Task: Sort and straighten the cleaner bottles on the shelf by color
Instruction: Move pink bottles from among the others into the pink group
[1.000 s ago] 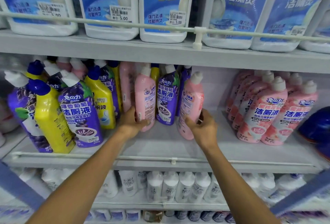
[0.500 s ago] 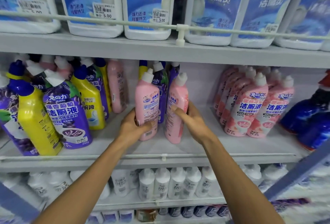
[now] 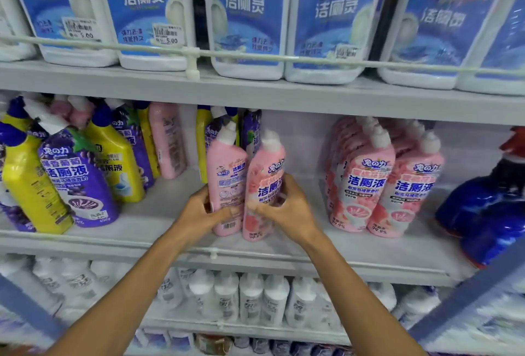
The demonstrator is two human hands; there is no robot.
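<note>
Your left hand (image 3: 204, 211) grips the back-label pink bottle (image 3: 227, 168) low on its body, with the fingers curled round the front. Your right hand (image 3: 287, 208) wraps the front-label pink bottle (image 3: 265, 176), fingers curled on its glossy sleeve. The two bottles touch side by side, bases on the middle shelf (image 3: 142, 239), dead centre. Both are smooth pink plastic with flattened bodies, angled necks and white caps.

- 3 o'clock of them, well apart: pink row (image 3: 366, 185), two files deep, labels forward, same shape.
- 9 o'clock: a jumbled, tilted mix. Purple bottle (image 3: 76, 179) has a shiny grape-print sleeve; yellow bottle (image 3: 31, 185) has a blue cap.
- 10 o'clock, further back: lone pink bottle (image 3: 167, 142), back label out.
- 12 o'clock, right behind the held pair: more yellow and purple ones.
- Far 3 o'clock: dark blue bottle (image 3: 483, 208), glossy, red top.
- Upper shelf: boxy white jugs (image 3: 147, 15) with blue labels, behind a thin white rail (image 3: 113, 47).
- 6 o'clock, lower shelf: rounded white bottles (image 3: 250, 299), blurred.
</note>
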